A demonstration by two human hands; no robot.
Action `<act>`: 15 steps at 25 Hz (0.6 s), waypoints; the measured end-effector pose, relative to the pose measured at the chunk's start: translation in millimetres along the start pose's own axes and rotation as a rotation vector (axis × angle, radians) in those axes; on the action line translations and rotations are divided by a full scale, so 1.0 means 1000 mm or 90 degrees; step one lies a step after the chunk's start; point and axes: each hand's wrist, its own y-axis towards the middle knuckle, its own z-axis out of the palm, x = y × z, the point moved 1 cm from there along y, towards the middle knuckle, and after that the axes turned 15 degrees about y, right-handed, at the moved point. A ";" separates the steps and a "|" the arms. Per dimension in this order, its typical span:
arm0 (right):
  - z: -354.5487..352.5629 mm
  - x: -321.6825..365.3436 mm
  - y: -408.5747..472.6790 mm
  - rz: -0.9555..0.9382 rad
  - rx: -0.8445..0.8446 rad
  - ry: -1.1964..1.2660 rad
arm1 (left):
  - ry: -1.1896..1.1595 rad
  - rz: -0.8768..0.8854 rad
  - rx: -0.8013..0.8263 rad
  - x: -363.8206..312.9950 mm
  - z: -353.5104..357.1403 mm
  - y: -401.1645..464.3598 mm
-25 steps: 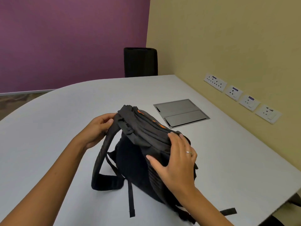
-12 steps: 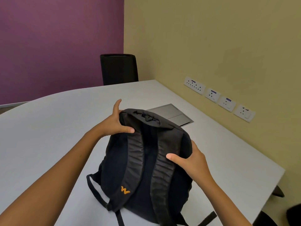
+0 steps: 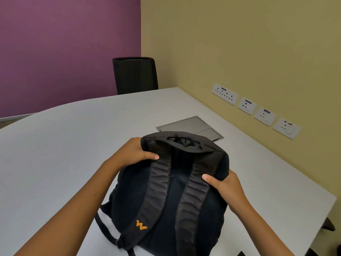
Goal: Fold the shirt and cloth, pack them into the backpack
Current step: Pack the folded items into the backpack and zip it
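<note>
A black backpack [image 3: 177, 206] stands upright on the white table [image 3: 64, 145], its padded shoulder straps and back panel facing me, an orange logo on the left strap. My left hand [image 3: 133, 154] grips its upper left corner, thumb lying across the strap top. My right hand [image 3: 225, 183] grips its right side, thumb pressed on the right strap, fingers hidden behind the bag. No shirt or cloth is in view.
A grey metal cable hatch [image 3: 191, 126] is set into the table just behind the backpack. A black chair [image 3: 135, 74] stands at the far edge. Wall sockets [image 3: 256, 109] line the yellow wall to the right. The table's right edge runs close to my right arm.
The backpack has been turned from lying tilted with its front up to standing with the straps facing me. Both hands shifted to grip its upper sides.
</note>
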 end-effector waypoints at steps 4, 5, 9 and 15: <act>0.001 0.004 0.014 -0.049 -0.021 -0.003 | 0.020 -0.019 -0.129 -0.007 0.005 0.008; 0.002 0.011 0.021 -0.071 -0.026 -0.005 | 0.031 -0.022 -0.160 -0.010 0.004 0.013; 0.010 0.051 0.064 -0.188 -0.020 -0.002 | 0.064 -0.017 -0.316 -0.024 -0.016 0.037; 0.031 0.091 0.122 -0.317 -0.008 -0.011 | 0.014 -0.035 -0.451 -0.037 -0.037 0.053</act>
